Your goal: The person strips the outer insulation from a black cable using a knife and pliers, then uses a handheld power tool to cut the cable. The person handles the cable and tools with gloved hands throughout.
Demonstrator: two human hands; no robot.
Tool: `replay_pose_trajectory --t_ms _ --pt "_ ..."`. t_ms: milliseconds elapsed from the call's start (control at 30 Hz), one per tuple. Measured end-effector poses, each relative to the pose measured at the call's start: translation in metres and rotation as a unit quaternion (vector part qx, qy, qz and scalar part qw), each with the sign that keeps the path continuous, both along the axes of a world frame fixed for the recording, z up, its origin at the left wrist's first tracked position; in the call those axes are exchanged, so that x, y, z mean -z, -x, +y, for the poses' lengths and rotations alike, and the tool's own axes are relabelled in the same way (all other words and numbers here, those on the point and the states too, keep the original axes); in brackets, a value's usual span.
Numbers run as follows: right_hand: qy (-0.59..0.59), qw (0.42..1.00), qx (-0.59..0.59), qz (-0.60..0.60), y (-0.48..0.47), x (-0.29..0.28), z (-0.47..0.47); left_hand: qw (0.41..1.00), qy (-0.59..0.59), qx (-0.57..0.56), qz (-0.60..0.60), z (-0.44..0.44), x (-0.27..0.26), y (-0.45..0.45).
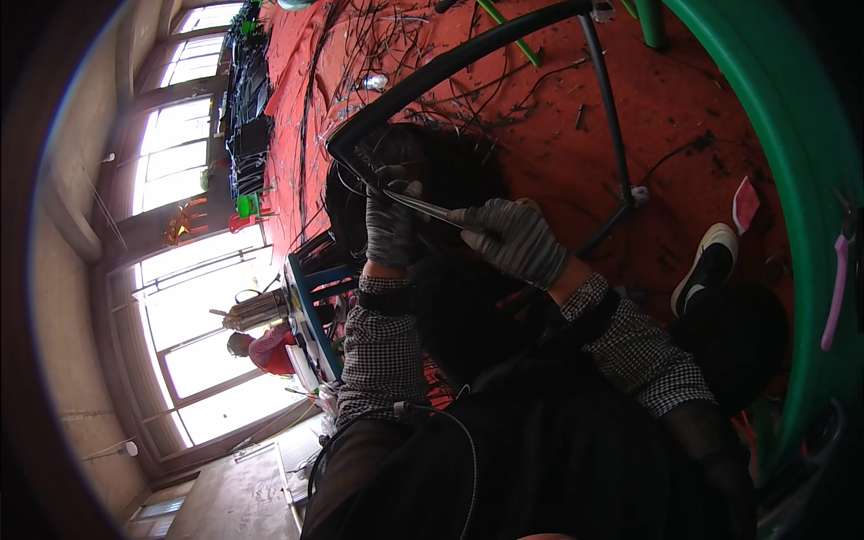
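Note:
My left hand (391, 233), in a grey striped knit glove, is closed at a corner of a black tubular frame (466, 57), beside thin dark strands. My right hand (516, 243), in a matching glove, grips a slim shiny metal tool (425, 208) with a narrow tip. The tool reaches across to my left fingers; its exact kind cannot be told. The frame runs up and to the right, then bends back down towards my legs. A dark bundle of strands (466, 158) lies behind my hands, partly hidden by them.
A green plastic rim (783, 155) curves along the right, with pink-handled pliers (839, 290) on it. Black strips and scraps litter the red floor covering (560, 128). At the left, a person in red (273, 351) is near a blue table (314, 324).

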State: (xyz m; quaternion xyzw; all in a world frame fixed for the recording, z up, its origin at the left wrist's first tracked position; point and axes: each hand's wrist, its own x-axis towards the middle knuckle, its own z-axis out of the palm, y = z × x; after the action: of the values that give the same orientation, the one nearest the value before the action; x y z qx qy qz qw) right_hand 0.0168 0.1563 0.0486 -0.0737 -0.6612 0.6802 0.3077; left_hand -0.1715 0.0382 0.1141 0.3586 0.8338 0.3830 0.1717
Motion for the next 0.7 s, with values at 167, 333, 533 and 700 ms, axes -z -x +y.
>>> replay_pose_trajectory --t_ms 167,333,533,700 --pt "-0.009 1.000 0.028 0.005 0.000 -0.003 0.000 0.992 -0.024 -0.083 -0.092 0.006 -0.010 -0.013" --pt "-0.012 1.000 0.005 0.000 0.001 -0.002 0.003 0.995 -0.026 -0.072 -0.066 0.010 -0.011 -0.016" --pt "-0.032 0.998 0.043 0.028 0.000 -0.001 0.000 0.995 -0.055 -0.043 -0.066 0.004 -0.002 -0.007" --pt "-0.001 0.999 0.031 0.015 0.000 0.001 -0.003 0.996 -0.039 -0.049 -0.057 0.002 -0.001 -0.004"
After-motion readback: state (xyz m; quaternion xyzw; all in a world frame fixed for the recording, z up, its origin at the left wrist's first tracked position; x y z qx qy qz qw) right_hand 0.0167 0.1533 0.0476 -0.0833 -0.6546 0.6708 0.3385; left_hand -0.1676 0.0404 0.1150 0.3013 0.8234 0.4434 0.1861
